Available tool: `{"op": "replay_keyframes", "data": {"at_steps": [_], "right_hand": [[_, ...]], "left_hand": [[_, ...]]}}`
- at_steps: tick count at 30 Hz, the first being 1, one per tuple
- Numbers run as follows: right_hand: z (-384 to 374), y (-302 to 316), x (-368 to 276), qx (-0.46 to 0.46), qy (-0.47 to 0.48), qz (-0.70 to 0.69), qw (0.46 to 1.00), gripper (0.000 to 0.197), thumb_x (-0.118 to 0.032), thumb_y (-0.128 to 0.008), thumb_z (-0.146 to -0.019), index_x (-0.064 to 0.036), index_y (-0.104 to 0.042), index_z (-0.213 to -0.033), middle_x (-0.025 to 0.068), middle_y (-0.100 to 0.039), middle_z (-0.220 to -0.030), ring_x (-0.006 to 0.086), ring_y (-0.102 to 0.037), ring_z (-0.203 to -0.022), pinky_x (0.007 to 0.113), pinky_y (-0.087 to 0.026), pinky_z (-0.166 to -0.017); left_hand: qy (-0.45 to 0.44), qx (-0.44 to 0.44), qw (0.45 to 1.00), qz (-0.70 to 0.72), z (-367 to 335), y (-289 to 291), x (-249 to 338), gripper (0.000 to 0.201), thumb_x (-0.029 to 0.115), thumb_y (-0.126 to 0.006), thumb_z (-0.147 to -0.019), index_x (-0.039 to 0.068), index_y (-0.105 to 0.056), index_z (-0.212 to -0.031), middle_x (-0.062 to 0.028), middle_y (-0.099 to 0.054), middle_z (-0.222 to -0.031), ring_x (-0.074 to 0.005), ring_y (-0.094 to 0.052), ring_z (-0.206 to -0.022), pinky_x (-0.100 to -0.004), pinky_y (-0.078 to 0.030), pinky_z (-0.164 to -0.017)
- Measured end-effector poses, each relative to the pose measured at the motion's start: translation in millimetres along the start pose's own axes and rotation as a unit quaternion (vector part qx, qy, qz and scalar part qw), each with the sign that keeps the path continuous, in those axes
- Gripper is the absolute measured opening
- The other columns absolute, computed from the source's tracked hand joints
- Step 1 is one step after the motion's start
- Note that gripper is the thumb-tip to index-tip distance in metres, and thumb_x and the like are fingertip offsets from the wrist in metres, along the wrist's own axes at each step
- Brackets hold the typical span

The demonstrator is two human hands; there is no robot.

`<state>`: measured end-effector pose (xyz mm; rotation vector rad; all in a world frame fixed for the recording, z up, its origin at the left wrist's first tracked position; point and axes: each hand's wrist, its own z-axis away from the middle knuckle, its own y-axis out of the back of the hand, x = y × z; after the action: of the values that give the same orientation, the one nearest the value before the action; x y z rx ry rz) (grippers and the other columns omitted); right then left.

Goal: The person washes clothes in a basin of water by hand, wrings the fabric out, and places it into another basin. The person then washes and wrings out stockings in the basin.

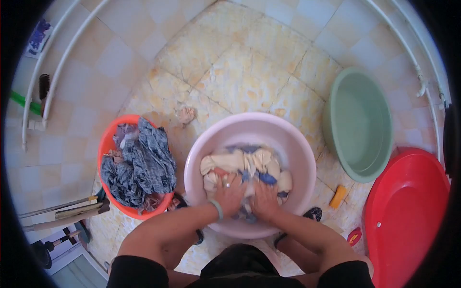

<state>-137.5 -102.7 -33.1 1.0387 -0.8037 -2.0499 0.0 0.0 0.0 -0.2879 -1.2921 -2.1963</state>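
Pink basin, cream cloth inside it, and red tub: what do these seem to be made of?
Pink basin: likely plastic, smooth satin finish; one even colour and a rounded rim. Cream cloth: fabric, matte; it bunches in soft folds, but the fibre can't be told. Red tub: probably plastic, slightly shiny; smooth, moulded-looking curves in one colour.

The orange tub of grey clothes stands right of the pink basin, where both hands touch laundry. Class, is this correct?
Wrong side: the head view shows the orange tub of grey clothes left of the pink basin, where the left hand and right hand touch laundry.
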Motion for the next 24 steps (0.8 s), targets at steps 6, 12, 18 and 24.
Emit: {"op": "replay_keyframes", "data": {"at_steps": [6, 12, 18, 24], "right_hand": [[-120, 43, 40, -0.051, -0.085, 0.026, 0.995, 0.039, -0.027, -0.048, -0.082, -0.0048, -0.05, -0.114, 0.0149, -0.056, -0.112, 0.0298, -0.057, -0.098, 0.05, -0.038, -0.091], [-142, 42, 46, -0.038, -0.178, -0.1, 0.978, 0.028, -0.024, -0.047, -0.079, -0.0065, -0.065, -0.091, 0.0194, -0.063, -0.095, 0.0345, -0.059, -0.094, 0.043, -0.045, -0.081], [-108, 85, 35, -0.038, -0.022, -0.203, 0.978, 0.035, -0.024, -0.05, -0.082, -0.0052, -0.055, -0.111, 0.0205, -0.052, -0.116, 0.0345, -0.05, -0.107, 0.041, -0.039, -0.092], [-92, 74, 56, 0.26, -0.175, -0.267, 0.911, 0.038, -0.032, -0.052, -0.085, -0.0039, -0.057, -0.11, 0.0181, -0.055, -0.113, 0.0336, -0.05, -0.106, 0.039, -0.037, -0.094]], "left_hand": [[0.093, 0.022, 0.992, 0.08, -93, 18, -39, 0.038, 0.011, -0.043, -0.083, 0.01, -0.044, -0.122, -0.0246, -0.052, -0.11, -0.0399, -0.055, -0.1, -0.0492, -0.044, -0.083], [0.154, -0.039, 0.977, 0.143, -121, 10, -61, 0.035, 0.011, -0.04, -0.085, 0.005, -0.043, -0.12, -0.0257, -0.057, -0.105, -0.0369, -0.056, -0.1, -0.046, -0.045, -0.084], [0.113, 0.068, 0.968, 0.212, -73, 43, -39, 0.044, 0.023, -0.05, -0.083, 0.006, -0.042, -0.123, -0.0259, -0.05, -0.118, -0.0367, -0.049, -0.109, -0.0418, -0.036, -0.095], [0.167, 0.227, 0.899, 0.335, -31, 50, -38, 0.059, 0.034, -0.05, -0.084, -0.001, -0.035, -0.129, -0.0262, -0.044, -0.125, -0.037, -0.041, -0.118, -0.0384, -0.029, -0.1]]}}
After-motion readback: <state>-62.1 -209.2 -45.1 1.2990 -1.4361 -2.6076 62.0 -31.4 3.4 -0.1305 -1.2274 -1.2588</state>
